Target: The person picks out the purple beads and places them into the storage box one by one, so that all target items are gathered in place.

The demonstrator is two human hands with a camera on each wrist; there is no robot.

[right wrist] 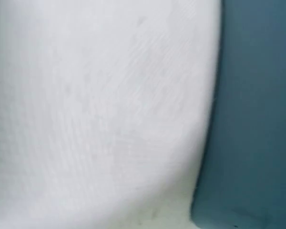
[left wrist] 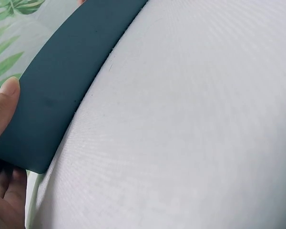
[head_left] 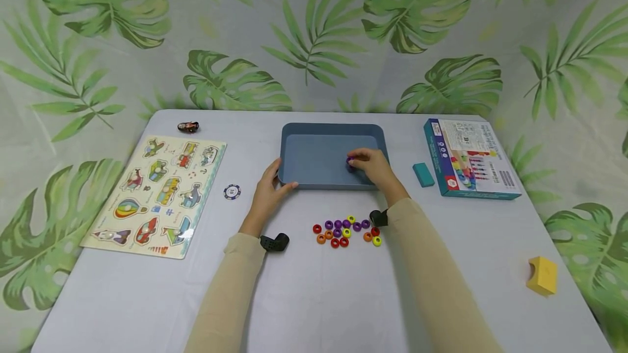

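One purple bead (head_left: 350, 161) is pinched in the right hand (head_left: 376, 170), about four o'clock from the middle of the shallow blue-grey tray (head_left: 319, 159); from where I stand I can't tell whether it touches the tray's floor. The left hand (head_left: 267, 195) grips the tray's corner at eight o'clock, thumb along the near wall, fingers round the side.

I'd worry first about that pinch: the bead looks round and smooth, so a slack fingertip hold could let it slip and roll, though the tray's rim would probably stop it. A hard push from the left hand might skid the tray. At six o'clock the loose beads (head_left: 338, 224), purple, red, orange and yellow, lie close together with no rim round them, and the black device (head_left: 379, 218) on the right wrist sits right beside them; a low sweep there could scatter the lot.

White cloth (left wrist: 181, 119) covers the worktop (head_left: 314, 298), its weave showing up close. A round chip (head_left: 232, 192) and a picture board (head_left: 169, 192) lie between eight and nine o'clock, a small dark patterned piece (head_left: 188, 127) just past nine. Around three are a teal block (head_left: 423, 175) and a printed box (head_left: 473, 159); a yellow block (head_left: 544, 275) sits at four, near the edge. Towards twelve, leaf-printed fabric (head_left: 235, 26) hangs as a backdrop.
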